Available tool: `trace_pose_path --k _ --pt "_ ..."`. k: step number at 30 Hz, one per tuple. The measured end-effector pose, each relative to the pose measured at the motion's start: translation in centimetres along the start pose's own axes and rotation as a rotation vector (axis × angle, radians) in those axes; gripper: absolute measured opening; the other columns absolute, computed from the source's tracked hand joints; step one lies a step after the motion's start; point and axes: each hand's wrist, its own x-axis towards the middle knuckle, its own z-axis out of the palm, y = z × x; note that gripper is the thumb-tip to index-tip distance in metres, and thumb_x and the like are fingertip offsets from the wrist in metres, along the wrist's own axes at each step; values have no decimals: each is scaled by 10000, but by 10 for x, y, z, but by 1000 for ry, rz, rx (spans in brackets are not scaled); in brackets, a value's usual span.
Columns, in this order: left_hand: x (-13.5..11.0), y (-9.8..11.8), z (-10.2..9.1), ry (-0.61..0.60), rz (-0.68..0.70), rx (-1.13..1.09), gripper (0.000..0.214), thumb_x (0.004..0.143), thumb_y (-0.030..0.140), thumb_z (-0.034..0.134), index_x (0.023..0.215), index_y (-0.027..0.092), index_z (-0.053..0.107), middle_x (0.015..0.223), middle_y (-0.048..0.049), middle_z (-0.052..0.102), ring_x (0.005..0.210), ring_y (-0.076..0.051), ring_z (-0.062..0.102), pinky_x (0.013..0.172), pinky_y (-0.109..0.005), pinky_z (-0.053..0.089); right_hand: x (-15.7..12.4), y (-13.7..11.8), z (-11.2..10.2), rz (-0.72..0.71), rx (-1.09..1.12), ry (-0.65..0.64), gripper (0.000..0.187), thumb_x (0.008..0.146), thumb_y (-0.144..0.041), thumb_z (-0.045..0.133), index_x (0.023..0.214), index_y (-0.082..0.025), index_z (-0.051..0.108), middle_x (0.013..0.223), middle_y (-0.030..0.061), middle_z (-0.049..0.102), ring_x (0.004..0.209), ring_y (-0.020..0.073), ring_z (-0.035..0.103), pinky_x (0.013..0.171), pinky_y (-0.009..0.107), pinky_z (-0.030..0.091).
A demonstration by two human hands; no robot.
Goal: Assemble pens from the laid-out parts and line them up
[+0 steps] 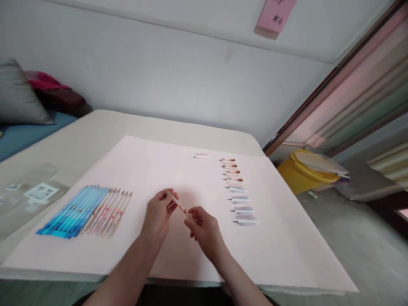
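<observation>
Left hand (157,213) and right hand (204,227) pinch one patterned pen barrel (179,204) over the white sheet (159,163).
Along the sheet's right side I count eight rows of pen parts (238,188); on its left, roughly six clear pens (109,210) beside blue pens (75,210) too bunched to count. One yellow bucket (293,172) stands past its right edge.

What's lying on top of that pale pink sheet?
On the sheet: blue pens and pinkish pens at the left, small parts in a column at the right, more parts toward the far edge. A held pen is above it. Whatever lies beneath these is covered.
</observation>
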Motion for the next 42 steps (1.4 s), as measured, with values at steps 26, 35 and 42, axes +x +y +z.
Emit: trace_pose_path --k 26,35,42 --pt "-13 -10 9 -167 -82 -56 161 717 214 661 853 133 629 831 -62 601 799 -150 575 700 -273 476 2 -3 0 -39 -133 51 288 841 -367 455 679 -174 592 498 -43 428 484 95 368 477 218 282" --pt "-12 -13 8 -41 -20 41 220 610 221 748 784 153 632 762 11 555 667 -75 519 664 -230 462 1 -5 3 0 45 25 134 717 -278 600 782 -200 512 484 -100 323 456 76 264 431 204 208" --pt "-16 -9 11 -87 -37 -14 294 619 130 724 879 146 588 756 -38 627 738 -139 599 685 -271 498 2 -4 0 -21 -12 42 245 794 -351 515 617 -181 524 505 -46 447 464 83 347 453 217 259"
